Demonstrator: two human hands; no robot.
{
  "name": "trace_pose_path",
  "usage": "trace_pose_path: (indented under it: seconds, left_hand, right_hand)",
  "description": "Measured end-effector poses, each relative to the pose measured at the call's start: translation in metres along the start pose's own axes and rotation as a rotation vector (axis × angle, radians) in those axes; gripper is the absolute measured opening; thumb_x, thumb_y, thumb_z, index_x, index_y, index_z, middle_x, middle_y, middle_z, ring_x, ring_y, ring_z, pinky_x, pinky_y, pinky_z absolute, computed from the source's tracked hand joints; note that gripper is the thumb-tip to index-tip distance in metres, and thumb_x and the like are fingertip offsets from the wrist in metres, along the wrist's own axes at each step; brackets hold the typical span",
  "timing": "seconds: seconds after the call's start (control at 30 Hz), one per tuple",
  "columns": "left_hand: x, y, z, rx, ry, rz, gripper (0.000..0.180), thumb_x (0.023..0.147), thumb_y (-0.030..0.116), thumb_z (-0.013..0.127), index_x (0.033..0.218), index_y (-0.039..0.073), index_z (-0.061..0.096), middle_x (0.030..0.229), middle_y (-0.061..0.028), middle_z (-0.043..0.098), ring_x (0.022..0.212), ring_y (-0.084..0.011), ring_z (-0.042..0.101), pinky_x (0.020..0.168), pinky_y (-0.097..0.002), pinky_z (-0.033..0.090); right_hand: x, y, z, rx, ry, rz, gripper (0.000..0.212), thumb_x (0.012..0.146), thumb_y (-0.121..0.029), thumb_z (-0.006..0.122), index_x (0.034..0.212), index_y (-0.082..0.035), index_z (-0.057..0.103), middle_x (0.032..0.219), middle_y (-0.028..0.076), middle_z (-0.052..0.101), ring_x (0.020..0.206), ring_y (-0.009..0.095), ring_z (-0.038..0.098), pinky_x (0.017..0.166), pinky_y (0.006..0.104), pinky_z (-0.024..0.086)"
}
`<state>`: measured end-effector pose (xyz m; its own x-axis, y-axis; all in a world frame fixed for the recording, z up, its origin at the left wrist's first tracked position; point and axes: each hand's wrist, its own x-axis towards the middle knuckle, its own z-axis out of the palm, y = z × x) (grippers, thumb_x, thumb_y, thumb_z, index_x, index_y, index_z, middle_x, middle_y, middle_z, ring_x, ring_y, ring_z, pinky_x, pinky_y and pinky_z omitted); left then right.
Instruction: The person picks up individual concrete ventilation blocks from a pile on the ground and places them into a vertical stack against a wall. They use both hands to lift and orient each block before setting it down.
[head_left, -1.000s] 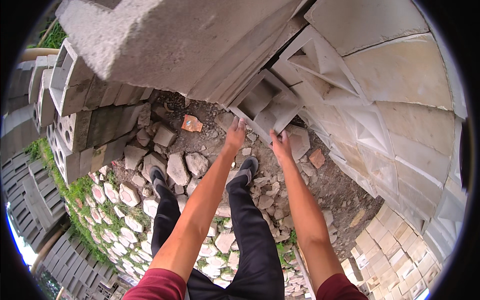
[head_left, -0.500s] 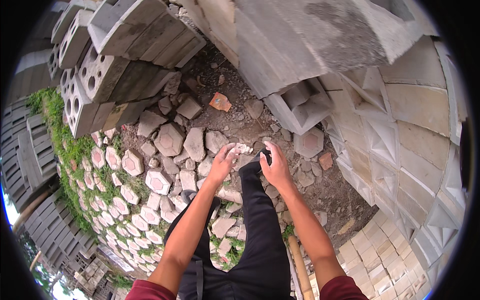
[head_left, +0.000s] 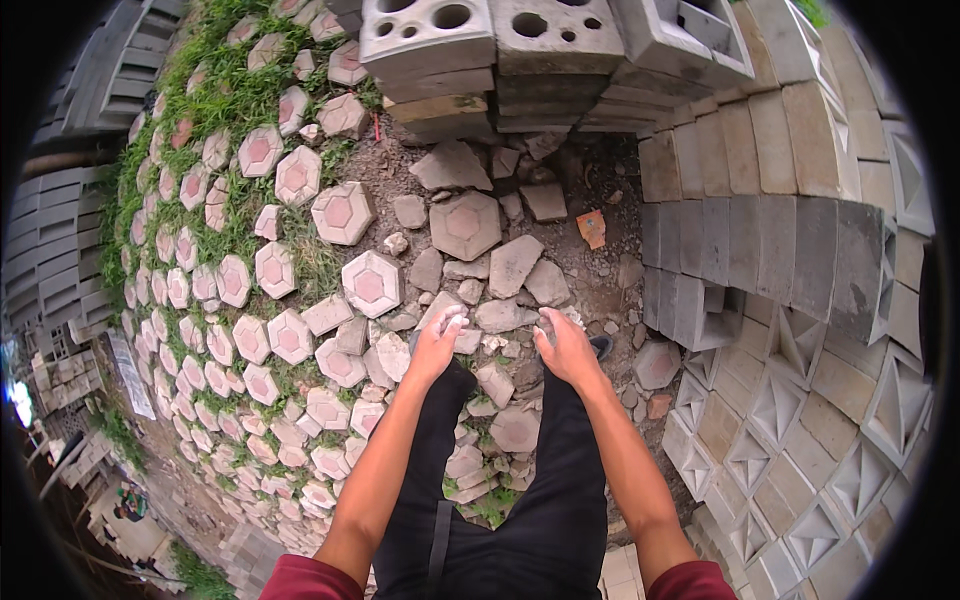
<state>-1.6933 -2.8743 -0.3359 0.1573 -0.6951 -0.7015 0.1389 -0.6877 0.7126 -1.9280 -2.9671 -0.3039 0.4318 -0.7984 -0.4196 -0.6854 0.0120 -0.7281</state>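
Note:
My left hand (head_left: 437, 344) hangs over broken concrete pieces, its fingers loosely bent and apart, with pale dust on the fingertips. Nothing shows in it. Across a gap from it, my right hand (head_left: 566, 347) is held out in front of my right leg, likewise empty with bent, parted fingers. Between and beyond the hands lie grey broken slabs (head_left: 515, 264) and a whole hexagonal paver (head_left: 466, 224). Another hexagonal paver (head_left: 371, 283) with a pinkish centre sits left of my left hand.
Stacked hollow concrete blocks (head_left: 560, 45) rise ahead. A wall of grey and tan blocks (head_left: 770, 245) stands on the right. Hexagonal pavers (head_left: 233, 281) with grass (head_left: 225, 105) between them cover the left ground. An orange fragment (head_left: 591, 229) lies on dirt near the blocks.
The view has swung left, so the block stacks and pavers now sit further right. My hands have moved further apart, both still empty. My legs stand wider.

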Motion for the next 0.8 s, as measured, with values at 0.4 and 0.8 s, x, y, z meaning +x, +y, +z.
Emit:
trace_pose_path:
  seconds: [0.4,0.8]
  left_hand:
    - [-0.194,0.104,-0.261,0.209,0.462,0.215,0.038,0.086,0.012,0.056,0.122,0.001,0.051,0.105,-0.0149,0.064,0.096,-0.0228,0.062,0.084,-0.0317,0.047]
    - [-0.343,0.142,-0.354,-0.341,0.893,0.138,0.030,0.091,0.010,0.051,0.120,0.001,0.053,0.106,-0.0099,0.064,0.095,-0.0128,0.059,0.083,-0.0266,0.047]
  right_hand:
    - [0.014,-0.312,0.088,0.064,-0.221,-0.145,0.032,0.084,-0.012,0.061,0.110,0.005,0.056,0.094,0.020,0.065,0.088,0.030,0.065,0.080,0.0355,0.050]
    - [0.013,-0.550,0.101,-0.010,-0.642,-0.277,0.033,0.088,-0.012,0.059,0.116,0.005,0.053,0.102,0.019,0.065,0.094,0.026,0.065,0.082,0.0346,0.052]
